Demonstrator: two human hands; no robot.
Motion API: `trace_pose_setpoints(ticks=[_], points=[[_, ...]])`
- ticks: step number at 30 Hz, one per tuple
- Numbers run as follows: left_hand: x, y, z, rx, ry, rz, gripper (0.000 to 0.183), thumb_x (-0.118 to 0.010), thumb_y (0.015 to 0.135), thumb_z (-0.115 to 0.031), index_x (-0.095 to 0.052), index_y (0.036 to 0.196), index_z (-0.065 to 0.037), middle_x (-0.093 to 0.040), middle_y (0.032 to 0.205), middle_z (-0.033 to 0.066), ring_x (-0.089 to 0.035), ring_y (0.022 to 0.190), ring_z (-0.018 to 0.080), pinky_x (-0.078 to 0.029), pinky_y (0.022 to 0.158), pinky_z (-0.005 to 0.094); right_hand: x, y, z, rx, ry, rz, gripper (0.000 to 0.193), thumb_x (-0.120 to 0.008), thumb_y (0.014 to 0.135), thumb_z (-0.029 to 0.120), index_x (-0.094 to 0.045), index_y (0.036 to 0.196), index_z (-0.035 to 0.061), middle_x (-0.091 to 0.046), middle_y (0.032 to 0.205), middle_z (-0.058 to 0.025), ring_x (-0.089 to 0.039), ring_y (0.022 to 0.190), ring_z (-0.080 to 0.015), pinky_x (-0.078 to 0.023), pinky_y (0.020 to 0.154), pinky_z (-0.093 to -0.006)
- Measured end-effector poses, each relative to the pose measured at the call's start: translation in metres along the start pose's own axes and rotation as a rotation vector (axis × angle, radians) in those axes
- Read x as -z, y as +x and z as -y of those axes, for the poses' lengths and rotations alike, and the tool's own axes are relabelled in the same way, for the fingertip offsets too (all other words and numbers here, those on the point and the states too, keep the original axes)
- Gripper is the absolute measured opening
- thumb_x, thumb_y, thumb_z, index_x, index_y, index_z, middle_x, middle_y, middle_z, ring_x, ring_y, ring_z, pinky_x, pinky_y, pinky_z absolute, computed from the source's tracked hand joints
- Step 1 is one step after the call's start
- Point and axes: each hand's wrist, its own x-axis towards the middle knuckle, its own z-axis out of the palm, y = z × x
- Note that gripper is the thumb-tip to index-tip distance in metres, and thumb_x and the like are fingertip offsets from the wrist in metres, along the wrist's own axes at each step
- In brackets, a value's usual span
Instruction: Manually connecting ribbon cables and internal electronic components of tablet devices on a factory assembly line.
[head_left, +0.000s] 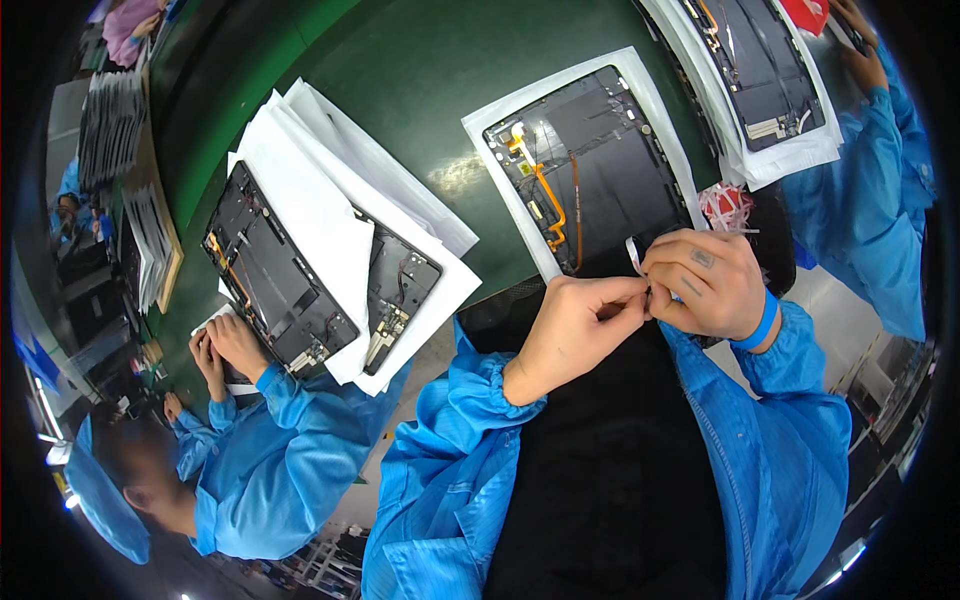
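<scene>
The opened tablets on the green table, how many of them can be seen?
3. One opened tablet lies on white paper before the person's hands. One lies at the left, partly under white sheets. One lies at the top right. Others may be hidden.

Head-worn fisheye, steeply down, close over green bench (420,70)

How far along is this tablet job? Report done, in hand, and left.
Done: the open tablet shell lies on white sheets with an orange flex cable already laid inside. In hand: the left hand and right hand pinch a small white strip between them at the shell's near edge. Left: the strip is not yet on the shell, and the shell is uncovered.
</scene>
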Motion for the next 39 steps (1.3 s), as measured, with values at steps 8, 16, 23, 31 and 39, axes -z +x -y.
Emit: trace_pose_setpoints(ticks=[8, 16, 23, 31, 39], points=[[0.006, 0.000, 0.002, 0.000, 0.037, 0.040, 0.019, -0.066, 0.100, 0.004, -0.078, 0.114, 0.008, -0.081, 0.090, 0.0105, -0.078, 0.087, 0.0099, -0.062, 0.080, 0.0253, 0.003, 0.002, 0.006, -0.014, 0.075, -0.026, 0.027, -0.087, 0.073, 0.002, -0.077, 0.098, 0.0014, -0.077, 0.099, -0.0090, -0.079, 0.082, -0.0257, -0.065, 0.064, -0.0348], [0.009, -0.001, -0.003, -0.067, 0.080, 0.001, 0.017, -0.069, 0.099, 0.003, -0.078, 0.113, 0.007, -0.079, 0.085, 0.0080, -0.074, 0.081, 0.0062, -0.060, 0.074, 0.0237, -0.003, 0.001, 0.007, -0.061, 0.090, -0.050, 0.026, -0.085, 0.072, 0.000, -0.076, 0.096, 0.0011, -0.078, 0.098, -0.0098, -0.079, 0.084, -0.0265, -0.065, 0.063, -0.0354], [0.010, -0.002, 0.006, -0.030, 0.046, 0.005, 0.014, -0.070, 0.099, 0.002, -0.077, 0.110, 0.007, -0.077, 0.082, 0.0084, -0.073, 0.079, 0.0058, -0.058, 0.072, 0.0241, -0.012, -0.002, 0.004, -0.066, 0.042, -0.021, 0.022, -0.083, 0.075, 0.000, -0.075, 0.095, 0.0017, -0.078, 0.097, -0.0096, -0.079, 0.084, -0.0265, -0.065, 0.063, -0.0355], [0.004, -0.004, 0.011, -0.023, -0.067, -0.083, 0.008, -0.072, 0.097, 0.000, -0.074, 0.103, 0.005, -0.072, 0.074, 0.0104, -0.069, 0.070, 0.0038, -0.054, 0.064, 0.0262, -0.006, -0.003, 0.006, -0.041, 0.074, -0.048, 0.023, -0.084, 0.074, 0.001, -0.076, 0.096, 0.0012, -0.078, 0.099, -0.0097, -0.079, 0.084, -0.0264, -0.065, 0.062, -0.0355], [0.006, -0.004, 0.000, -0.111, 0.190, -0.068, 0.008, -0.073, 0.095, 0.000, -0.075, 0.100, 0.004, -0.071, 0.074, 0.0139, -0.071, 0.065, 0.0131, -0.054, 0.063, 0.0290, -0.013, -0.002, 0.005, 0.039, 0.002, -0.010, 0.025, -0.085, 0.071, 0.003, -0.073, 0.092, -0.0007, -0.076, 0.098, -0.0107, -0.077, 0.082, -0.0272, -0.066, 0.066, -0.0361]])
